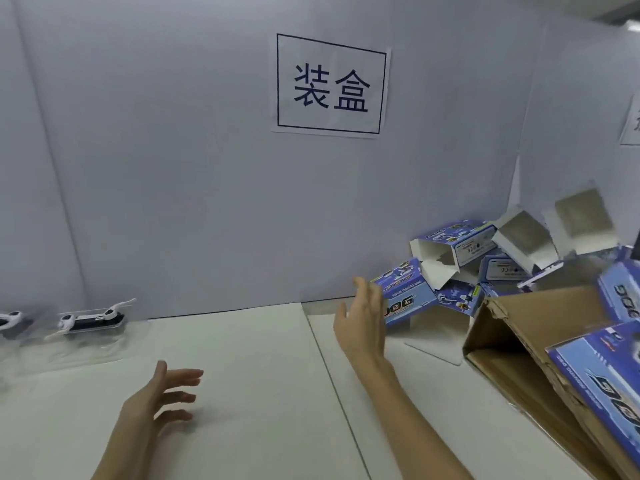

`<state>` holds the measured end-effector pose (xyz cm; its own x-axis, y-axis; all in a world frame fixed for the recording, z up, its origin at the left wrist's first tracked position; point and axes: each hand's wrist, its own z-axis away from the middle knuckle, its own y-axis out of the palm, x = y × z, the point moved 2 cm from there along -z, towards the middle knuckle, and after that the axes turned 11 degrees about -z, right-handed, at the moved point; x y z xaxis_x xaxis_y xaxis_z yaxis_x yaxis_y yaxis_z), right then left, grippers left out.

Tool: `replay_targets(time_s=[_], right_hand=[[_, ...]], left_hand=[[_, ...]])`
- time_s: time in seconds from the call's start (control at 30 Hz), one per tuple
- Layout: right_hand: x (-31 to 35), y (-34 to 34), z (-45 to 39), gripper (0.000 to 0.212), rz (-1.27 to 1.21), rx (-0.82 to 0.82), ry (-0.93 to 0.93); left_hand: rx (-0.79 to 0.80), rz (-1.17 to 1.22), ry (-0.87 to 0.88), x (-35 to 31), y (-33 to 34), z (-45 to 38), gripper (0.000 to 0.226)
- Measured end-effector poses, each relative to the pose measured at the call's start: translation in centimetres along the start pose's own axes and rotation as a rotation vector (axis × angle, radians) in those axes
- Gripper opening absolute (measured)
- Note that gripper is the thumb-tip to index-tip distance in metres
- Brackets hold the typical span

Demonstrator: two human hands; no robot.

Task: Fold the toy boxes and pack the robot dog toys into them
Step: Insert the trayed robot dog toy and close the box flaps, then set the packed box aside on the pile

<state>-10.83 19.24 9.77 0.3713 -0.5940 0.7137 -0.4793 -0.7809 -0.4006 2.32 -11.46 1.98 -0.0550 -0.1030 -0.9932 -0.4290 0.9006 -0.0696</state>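
We see our right hand (pixel 362 322) at 3 o'clock, fingers straight and empty, just beside a blue toy box (pixel 405 296); our left hand (pixel 162 393) hovers spread, empty, over the worktop (pixel 259 375); robot dog toys (pixel 91 318) lie at 9 o'clock.

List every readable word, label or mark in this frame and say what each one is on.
"装盒": wall sign.
"DOG", upside down: blue box by the right hand.
"DOG", sideways: box at the right edge.
"CE" mark: label on the open box in the pile.
Small print on the boxes: too blurred to read.
Second paper on the right wall: cut off, unreadable.
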Motion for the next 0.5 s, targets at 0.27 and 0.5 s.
replay_targets(time_s=[0.27,0.5], right_hand=[[-5.5,-4.1,-8.2,0.088,0.475,-0.129,0.280],[-8.5,-4.6,-8.5,0.058,-0.364,-0.248,0.647]], left_hand=[[0.014,-0.057,0.074,0.3,0.3,0.6,0.058],[0.025,-0.062,0.097,0.2,0.2,0.7,0.057]])
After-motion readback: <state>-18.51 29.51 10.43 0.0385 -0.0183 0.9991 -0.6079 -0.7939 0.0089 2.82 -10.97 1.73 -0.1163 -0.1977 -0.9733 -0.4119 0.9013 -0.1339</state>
